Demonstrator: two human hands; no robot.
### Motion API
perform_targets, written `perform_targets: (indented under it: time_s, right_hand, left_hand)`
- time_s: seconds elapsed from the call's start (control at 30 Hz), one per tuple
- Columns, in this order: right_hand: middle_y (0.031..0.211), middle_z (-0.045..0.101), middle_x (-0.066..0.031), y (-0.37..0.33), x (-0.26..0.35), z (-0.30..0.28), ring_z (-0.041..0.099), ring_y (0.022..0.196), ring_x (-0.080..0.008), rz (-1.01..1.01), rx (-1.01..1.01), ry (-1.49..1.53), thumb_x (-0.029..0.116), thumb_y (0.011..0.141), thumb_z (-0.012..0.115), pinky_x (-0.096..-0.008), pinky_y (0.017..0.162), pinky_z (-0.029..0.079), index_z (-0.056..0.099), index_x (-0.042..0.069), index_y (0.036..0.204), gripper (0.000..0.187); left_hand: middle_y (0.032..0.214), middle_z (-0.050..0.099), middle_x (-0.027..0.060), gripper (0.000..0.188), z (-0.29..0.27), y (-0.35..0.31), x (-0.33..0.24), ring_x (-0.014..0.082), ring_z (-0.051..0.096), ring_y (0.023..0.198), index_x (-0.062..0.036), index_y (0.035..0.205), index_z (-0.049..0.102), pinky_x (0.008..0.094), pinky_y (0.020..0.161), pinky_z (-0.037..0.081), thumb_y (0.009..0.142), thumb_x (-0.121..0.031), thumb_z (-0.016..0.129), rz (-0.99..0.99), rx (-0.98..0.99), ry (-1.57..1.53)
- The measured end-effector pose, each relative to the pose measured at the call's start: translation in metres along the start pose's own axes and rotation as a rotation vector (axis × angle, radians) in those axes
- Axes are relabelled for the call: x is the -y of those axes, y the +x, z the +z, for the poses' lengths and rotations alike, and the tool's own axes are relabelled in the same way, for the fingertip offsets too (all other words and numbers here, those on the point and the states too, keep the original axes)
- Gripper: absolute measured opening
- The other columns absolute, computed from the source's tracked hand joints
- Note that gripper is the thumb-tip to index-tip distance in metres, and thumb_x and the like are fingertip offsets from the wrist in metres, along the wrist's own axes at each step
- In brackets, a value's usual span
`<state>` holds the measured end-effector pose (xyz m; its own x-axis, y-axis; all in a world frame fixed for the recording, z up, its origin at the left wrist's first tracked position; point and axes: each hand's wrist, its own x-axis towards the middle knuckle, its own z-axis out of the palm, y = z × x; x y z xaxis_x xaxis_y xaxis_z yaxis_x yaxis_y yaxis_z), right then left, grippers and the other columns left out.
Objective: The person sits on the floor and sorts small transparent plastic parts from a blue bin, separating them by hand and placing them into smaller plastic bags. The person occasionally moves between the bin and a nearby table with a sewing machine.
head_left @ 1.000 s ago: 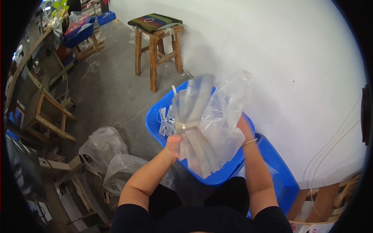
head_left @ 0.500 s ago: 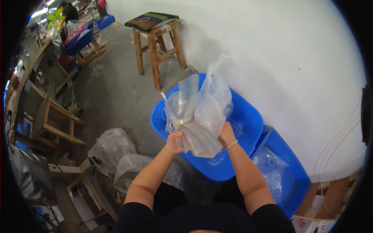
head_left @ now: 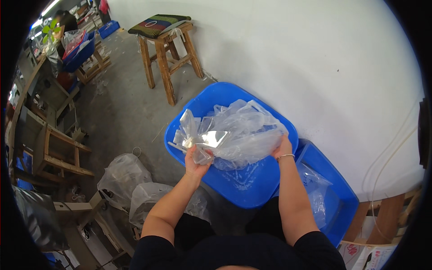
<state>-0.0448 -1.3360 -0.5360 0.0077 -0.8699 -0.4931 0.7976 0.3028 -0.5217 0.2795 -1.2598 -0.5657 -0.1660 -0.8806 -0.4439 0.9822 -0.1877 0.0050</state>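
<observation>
A bundle of clear flat plastic bags (head_left: pixel 211 139), gathered at its middle and fanned out at the ends, is gripped by my left hand (head_left: pixel 197 164). My right hand (head_left: pixel 283 147) holds the edge of a loose, crumpled clear plastic bag (head_left: pixel 252 130), which stretches across toward the bundle. Both lie over a large blue tub (head_left: pixel 245 191) in front of me, and the crumpled bag hides much of its inside. Whether the bundle's end sits inside the bag's mouth I cannot tell.
Beside the tub at right stands a second blue bin (head_left: pixel 335 189) with a clear bag (head_left: pixel 314 186) in it. Clear plastic bags (head_left: pixel 123 175) lie on the floor at left. A wooden stool (head_left: pixel 166 54) stands farther off by the white wall (head_left: pixel 306 54); wooden frames (head_left: pixel 63 153) line the left.
The crumpled bag has come down from upright to lie across the tub. My right hand has moved right with its edge, while my left hand has shifted slightly left with the bundle.
</observation>
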Motion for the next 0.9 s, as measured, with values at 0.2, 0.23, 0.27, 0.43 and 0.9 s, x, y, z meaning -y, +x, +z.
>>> perform_targets:
  time_s: [0.2,0.23,0.27,0.43,0.9]
  right_hand:
    - [0.13,0.048,-0.0114,-0.036,-0.129,0.011,0.049,0.113,-0.0345,0.26,-0.057,0.052,0.049,0.087,0.053,-0.0578,0.096,0.035,0.045,0.008,0.126,0.057]
    - [0.128,0.05,-0.0113,-0.028,-0.154,-0.011,0.05,0.111,-0.0338,0.19,-0.056,0.004,0.045,0.086,0.057,-0.0582,0.092,0.038,0.046,0.008,0.125,0.054]
    - [0.126,0.051,-0.0112,-0.017,-0.175,-0.029,0.051,0.109,-0.0332,0.133,-0.062,-0.044,0.042,0.084,0.061,-0.0585,0.089,0.04,0.048,0.009,0.123,0.052]
    - [0.098,0.064,-0.017,0.008,-0.15,-0.064,0.062,0.089,-0.035,-0.155,-0.782,-1.43,0.014,0.076,0.067,-0.045,0.076,0.049,0.06,0.007,0.096,0.023]
    - [0.085,0.067,-0.0122,-0.007,-0.175,-0.13,0.064,0.075,-0.0243,-0.629,-0.514,-1.102,0.028,0.084,0.063,-0.0359,0.066,0.049,0.064,0.005,0.1,0.027]
  left_hand:
    - [0.104,0.053,0.0091,0.033,-0.003,-0.005,0.009,0.027,0.052,0.093,-0.0098,0.105,0.052,0.0413,0.08,0.049,0.077,-0.022,0.063,0.094,-0.259,0.002]
    - [0.103,0.053,0.0094,0.031,0.001,-0.003,0.011,0.0275,0.052,0.094,-0.0099,0.105,0.051,0.0422,0.08,0.049,0.078,-0.022,0.062,0.095,-0.234,0.019]
    - [0.103,0.052,0.0089,0.035,-0.006,-0.001,0.011,0.0289,0.052,0.093,-0.0091,0.104,0.052,0.0428,0.082,0.049,0.075,-0.021,0.067,0.138,-0.206,0.073]
    - [0.106,0.054,0.0109,0.041,-0.046,0.002,-0.019,0.0311,0.055,0.093,-0.0068,0.113,0.049,0.0467,0.076,0.052,0.076,-0.014,0.065,0.044,-0.219,0.432]
    - [0.107,0.06,0.0142,0.044,0.01,-0.033,0.002,0.0289,0.059,0.098,-0.0029,0.119,0.05,0.0418,0.084,0.05,0.078,-0.013,0.061,-0.256,0.6,1.049]
